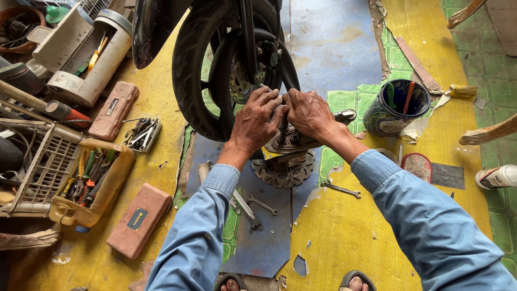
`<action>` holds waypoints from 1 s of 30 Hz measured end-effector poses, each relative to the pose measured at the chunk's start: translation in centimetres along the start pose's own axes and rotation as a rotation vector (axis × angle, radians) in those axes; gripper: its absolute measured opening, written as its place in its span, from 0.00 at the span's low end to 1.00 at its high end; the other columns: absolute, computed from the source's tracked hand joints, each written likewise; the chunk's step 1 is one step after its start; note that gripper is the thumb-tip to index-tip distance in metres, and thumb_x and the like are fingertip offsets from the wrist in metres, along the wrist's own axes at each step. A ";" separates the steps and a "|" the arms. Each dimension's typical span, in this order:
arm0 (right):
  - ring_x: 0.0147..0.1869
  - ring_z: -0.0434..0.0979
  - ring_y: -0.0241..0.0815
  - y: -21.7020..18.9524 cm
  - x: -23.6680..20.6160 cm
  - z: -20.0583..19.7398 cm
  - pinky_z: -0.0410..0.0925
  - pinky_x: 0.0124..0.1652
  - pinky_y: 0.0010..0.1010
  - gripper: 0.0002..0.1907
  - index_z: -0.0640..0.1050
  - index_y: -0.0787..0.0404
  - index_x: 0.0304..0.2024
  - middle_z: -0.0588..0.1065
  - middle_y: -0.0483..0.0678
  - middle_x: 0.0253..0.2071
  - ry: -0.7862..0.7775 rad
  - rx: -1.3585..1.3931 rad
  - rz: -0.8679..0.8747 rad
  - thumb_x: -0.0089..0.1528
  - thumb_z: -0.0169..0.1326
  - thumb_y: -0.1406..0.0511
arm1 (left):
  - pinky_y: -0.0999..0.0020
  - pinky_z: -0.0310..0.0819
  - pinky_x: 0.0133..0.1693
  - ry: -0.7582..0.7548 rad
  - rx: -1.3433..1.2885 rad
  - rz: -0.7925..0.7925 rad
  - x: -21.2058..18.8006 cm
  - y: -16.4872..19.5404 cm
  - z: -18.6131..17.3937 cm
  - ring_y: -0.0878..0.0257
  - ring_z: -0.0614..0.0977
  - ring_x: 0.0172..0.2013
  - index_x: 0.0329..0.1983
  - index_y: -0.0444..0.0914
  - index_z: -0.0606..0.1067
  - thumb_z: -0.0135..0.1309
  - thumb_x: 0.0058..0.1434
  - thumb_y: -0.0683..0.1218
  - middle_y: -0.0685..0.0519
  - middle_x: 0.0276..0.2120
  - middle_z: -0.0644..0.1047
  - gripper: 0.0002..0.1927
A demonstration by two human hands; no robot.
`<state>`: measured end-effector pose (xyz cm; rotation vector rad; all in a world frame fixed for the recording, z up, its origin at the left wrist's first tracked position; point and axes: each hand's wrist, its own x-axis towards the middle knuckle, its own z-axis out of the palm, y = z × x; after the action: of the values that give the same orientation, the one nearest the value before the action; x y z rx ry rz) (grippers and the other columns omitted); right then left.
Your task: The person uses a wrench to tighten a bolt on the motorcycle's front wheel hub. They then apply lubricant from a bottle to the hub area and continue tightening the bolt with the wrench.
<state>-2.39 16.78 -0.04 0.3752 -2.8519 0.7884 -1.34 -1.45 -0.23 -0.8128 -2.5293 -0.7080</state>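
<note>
A black motorcycle wheel (196, 70) with its brake disc (239, 81) stands upright at the top centre. My left hand (257, 119) and my right hand (309, 114) meet just below the wheel's hub, fingers closed around a dark upright tool shaft (283, 129). Under the hands lies a round dark metal part (291, 143), and below it a wavy-edged brake disc (283, 171) rests on the floor. Both blue sleeves reach in from the bottom.
Wrenches (340, 189) and a ratchet (246, 209) lie on the floor near my arms. A tool basket (54, 172), two brown cases (139, 220) and a socket tray (142, 132) sit left. A dark cup (396, 108) with tools stands right, beside a spray can (496, 176).
</note>
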 end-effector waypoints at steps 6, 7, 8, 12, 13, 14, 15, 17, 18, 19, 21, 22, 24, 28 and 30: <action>0.35 0.80 0.67 0.1 0.0 -0.1 0.72 0.37 0.56 0.16 0.76 0.64 0.37 0.76 0.64 0.27 -0.005 -0.008 -0.004 0.71 0.47 0.59 | 0.56 0.76 0.59 0.002 -0.002 0.009 0.1 0.1 0.0 0.51 0.73 0.64 0.54 0.37 0.81 0.56 0.67 0.52 0.47 0.57 0.79 0.18; 0.35 0.80 0.67 0.1 0.0 -0.1 0.71 0.37 0.56 0.15 0.76 0.64 0.37 0.77 0.64 0.27 0.006 -0.014 -0.014 0.71 0.48 0.59 | 0.56 0.76 0.59 0.004 -0.003 0.011 0.1 0.1 0.0 0.51 0.73 0.64 0.54 0.37 0.81 0.56 0.67 0.51 0.47 0.57 0.79 0.18; 0.35 0.79 0.68 0.1 -0.1 -0.2 0.71 0.37 0.57 0.15 0.76 0.64 0.37 0.77 0.64 0.27 0.017 -0.020 -0.023 0.70 0.48 0.59 | 0.56 0.76 0.59 0.004 -0.005 0.011 0.1 0.2 0.0 0.50 0.73 0.64 0.54 0.37 0.81 0.56 0.67 0.51 0.47 0.57 0.79 0.18; 0.36 0.80 0.68 -0.1 -0.5 -0.4 0.71 0.38 0.56 0.15 0.76 0.64 0.38 0.77 0.64 0.28 -0.012 0.006 0.008 0.70 0.48 0.59 | 0.56 0.76 0.59 0.008 -0.015 0.003 0.0 0.4 0.2 0.50 0.73 0.64 0.54 0.37 0.81 0.56 0.67 0.51 0.48 0.57 0.80 0.17; 0.36 0.80 0.68 -0.2 -0.5 -0.4 0.71 0.38 0.57 0.15 0.76 0.64 0.38 0.77 0.65 0.28 -0.012 0.006 0.009 0.70 0.48 0.59 | 0.56 0.76 0.59 0.011 -0.018 -0.002 -0.2 0.3 0.2 0.50 0.74 0.64 0.53 0.38 0.81 0.56 0.67 0.51 0.48 0.57 0.80 0.17; 0.36 0.80 0.68 -0.3 -0.6 -0.4 0.71 0.38 0.57 0.15 0.76 0.64 0.38 0.77 0.65 0.28 -0.013 0.006 0.008 0.70 0.48 0.59 | 0.56 0.76 0.59 0.018 -0.015 0.005 -0.3 0.3 0.2 0.51 0.74 0.64 0.54 0.38 0.81 0.56 0.67 0.51 0.48 0.57 0.80 0.17; 0.36 0.79 0.69 -0.4 -0.6 -0.4 0.71 0.38 0.57 0.15 0.77 0.64 0.38 0.77 0.65 0.29 -0.008 0.004 0.010 0.70 0.49 0.59 | 0.56 0.76 0.59 0.025 -0.013 0.012 -0.4 0.2 0.2 0.51 0.74 0.64 0.54 0.38 0.81 0.56 0.67 0.50 0.48 0.57 0.80 0.17; 0.37 0.79 0.69 -0.6 -0.5 -0.3 0.71 0.38 0.57 0.15 0.77 0.65 0.38 0.77 0.65 0.29 0.000 -0.001 0.014 0.70 0.49 0.59 | 0.57 0.76 0.60 0.037 -0.008 0.021 -0.5 0.0 0.1 0.51 0.74 0.64 0.54 0.38 0.81 0.56 0.68 0.50 0.48 0.57 0.80 0.16; 0.37 0.79 0.69 -0.6 -0.4 -0.3 0.71 0.38 0.56 0.15 0.77 0.65 0.38 0.77 0.65 0.29 -0.003 0.002 0.013 0.70 0.49 0.59 | 0.56 0.76 0.60 0.042 -0.006 0.024 -0.4 0.0 0.1 0.51 0.74 0.64 0.54 0.38 0.81 0.56 0.68 0.50 0.48 0.57 0.80 0.16; 0.36 0.80 0.68 -0.7 -0.4 -0.3 0.71 0.37 0.56 0.15 0.77 0.65 0.39 0.77 0.65 0.29 -0.007 0.005 0.014 0.70 0.49 0.59 | 0.56 0.76 0.60 0.046 -0.005 0.028 -0.4 -0.1 0.1 0.50 0.74 0.64 0.54 0.38 0.81 0.56 0.68 0.51 0.48 0.57 0.80 0.17; 0.36 0.80 0.68 -0.6 -0.3 -0.3 0.71 0.37 0.56 0.15 0.77 0.66 0.39 0.77 0.65 0.29 -0.005 0.004 0.008 0.70 0.49 0.60 | 0.57 0.76 0.59 0.038 -0.022 0.014 -0.3 -0.1 0.0 0.50 0.74 0.64 0.53 0.37 0.81 0.56 0.67 0.51 0.48 0.57 0.80 0.17; 0.36 0.80 0.68 -0.6 -0.2 -0.2 0.71 0.37 0.56 0.15 0.77 0.66 0.39 0.77 0.65 0.29 0.000 0.000 0.000 0.70 0.49 0.60 | 0.57 0.76 0.58 0.034 -0.029 0.008 -0.3 -0.1 0.0 0.50 0.74 0.64 0.53 0.37 0.81 0.56 0.67 0.51 0.48 0.57 0.80 0.17; 0.36 0.80 0.68 -0.5 -0.2 -0.2 0.71 0.38 0.56 0.14 0.77 0.66 0.39 0.77 0.65 0.29 0.006 -0.007 -0.012 0.70 0.49 0.60 | 0.57 0.76 0.58 0.038 -0.029 0.008 -0.2 0.0 -0.1 0.51 0.74 0.64 0.53 0.38 0.81 0.56 0.67 0.51 0.48 0.57 0.80 0.17; 0.36 0.80 0.67 -0.4 -0.2 -0.2 0.72 0.37 0.55 0.14 0.77 0.66 0.40 0.78 0.64 0.29 -0.009 -0.010 -0.005 0.70 0.49 0.60 | 0.57 0.77 0.59 0.051 -0.024 0.020 -0.3 0.1 -0.2 0.51 0.74 0.63 0.54 0.38 0.81 0.56 0.67 0.51 0.48 0.57 0.80 0.17; 0.36 0.81 0.66 -0.5 -0.2 -0.2 0.72 0.38 0.55 0.14 0.77 0.66 0.40 0.78 0.64 0.29 -0.019 -0.011 0.007 0.70 0.49 0.60 | 0.57 0.76 0.59 0.043 -0.027 0.012 -0.3 0.1 -0.1 0.51 0.74 0.64 0.54 0.38 0.81 0.56 0.68 0.51 0.48 0.57 0.80 0.17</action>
<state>-2.06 16.51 0.33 0.3742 -2.8754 0.7747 -1.04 -1.59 -0.22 -0.8122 -2.4794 -0.7491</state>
